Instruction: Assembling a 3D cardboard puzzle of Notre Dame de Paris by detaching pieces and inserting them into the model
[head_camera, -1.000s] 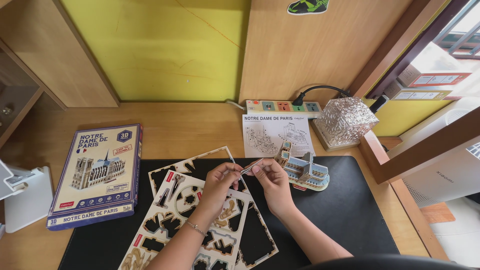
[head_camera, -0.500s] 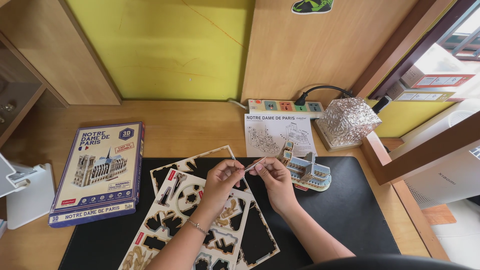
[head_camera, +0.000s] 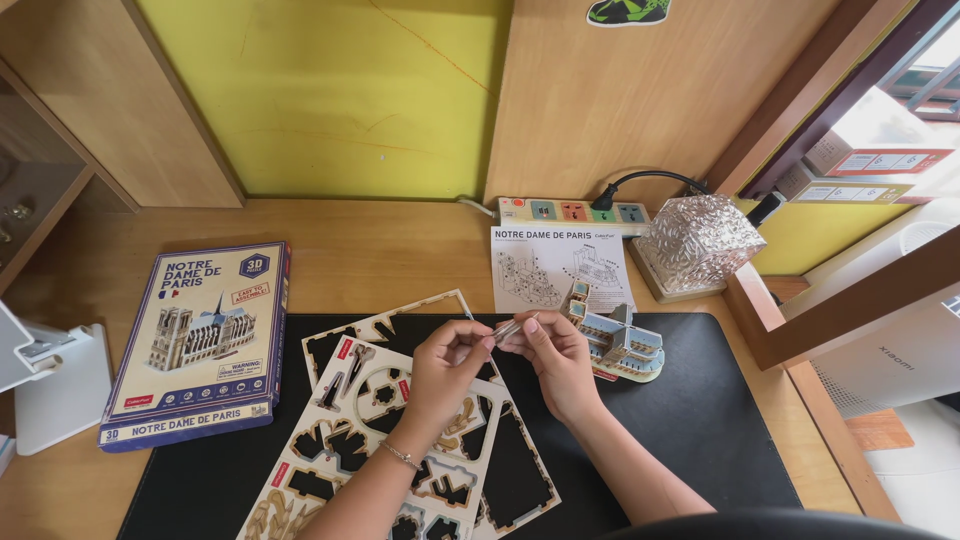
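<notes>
From the head view, at the centre of the frame, the left hand (head_camera: 445, 360) and right hand (head_camera: 555, 355) meet fingertip to fingertip, each pinching one end of a small puzzle piece (head_camera: 507, 328) above the black desk mat (head_camera: 720, 420). Punched-out puzzle sheets (head_camera: 400, 440) lie under the left wrist. A partly built cathedral model (head_camera: 622, 345) stands just right of the right hand; the puzzle box (head_camera: 200, 340) lies at the left.

A small, thin grey puzzle piece (head_camera: 506, 328) is pinched between the fingertips of both hands, held level above the punched-out card sheets (head_camera: 400, 440).
</notes>
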